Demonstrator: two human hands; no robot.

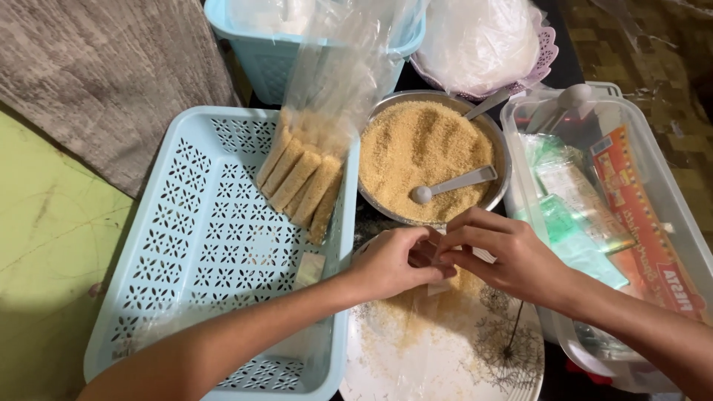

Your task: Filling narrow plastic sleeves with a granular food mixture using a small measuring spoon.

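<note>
Two hands over a white plate (445, 364) dusted with brown crumbs. Left hand (394, 263) and right hand (512, 256) close together, fingertips touching, pinched narrow on a small pale roll (434, 256) between them, right above the plate. Most of the roll hidden by the fingers, so hard to tell its full shape. Probably soft and light, easy to squash or tear, a bit sticky too, with crumbs likely to fall off. Best held gently at both ends, with fingertips only, no hard squeeze. Just behind the hands, a round metal bowl (434, 160) full of brown crumbs, with a grey spoon (453, 183) lying in it. To the left, a light blue basket tray (193, 245) with holes, and a clear bag of crumbed sticks (301, 182) leaning on its edge, sticks side by side. To the right, a clear plastic box (616, 223) with packets inside. Farther back, a blue basket (260, 52) and a white lump in a plastic bag (475, 41).
</note>
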